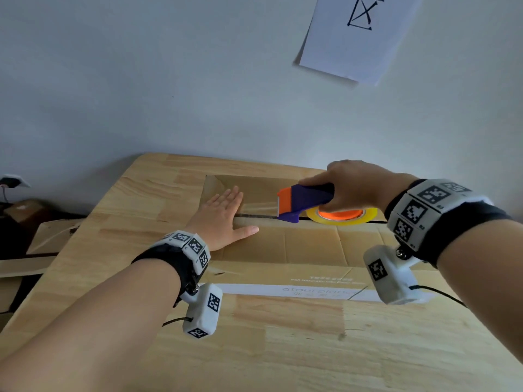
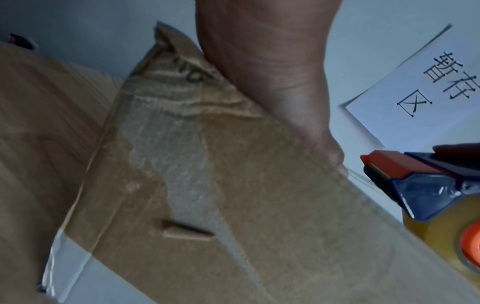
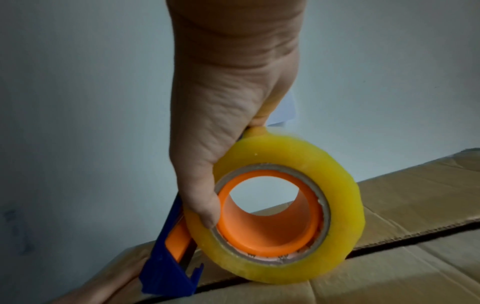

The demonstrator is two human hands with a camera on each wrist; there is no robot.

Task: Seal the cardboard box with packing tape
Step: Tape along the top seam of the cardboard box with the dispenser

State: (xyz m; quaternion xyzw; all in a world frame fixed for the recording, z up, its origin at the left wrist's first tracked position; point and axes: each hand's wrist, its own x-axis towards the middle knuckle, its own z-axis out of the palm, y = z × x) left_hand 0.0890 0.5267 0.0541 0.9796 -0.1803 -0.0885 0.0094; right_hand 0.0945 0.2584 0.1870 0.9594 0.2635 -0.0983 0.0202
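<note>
A brown cardboard box (image 1: 305, 250) lies on the wooden table with its two top flaps closed, a dark seam (image 1: 256, 215) between them. My left hand (image 1: 226, 216) lies flat on the box's left end with straight fingers, pressing over the seam. My right hand (image 1: 351, 188) grips a blue and orange tape dispenser (image 1: 300, 202) with a yellow tape roll (image 1: 342, 216) resting on the seam. In the right wrist view the roll (image 3: 280, 209) touches the box (image 3: 415, 205), and the blue cutter end (image 3: 166, 273) points at the left hand. A clear strip of tape (image 1: 260, 209) stretches from dispenser toward my left fingers.
The wooden table (image 1: 141, 193) stands against a pale wall (image 1: 169, 80). A white paper sign (image 1: 359, 35) hangs on the wall at upper right. Flat cardboard pieces (image 1: 51, 236) lie on the floor at the left. A wall socket (image 1: 14, 181) sits far left.
</note>
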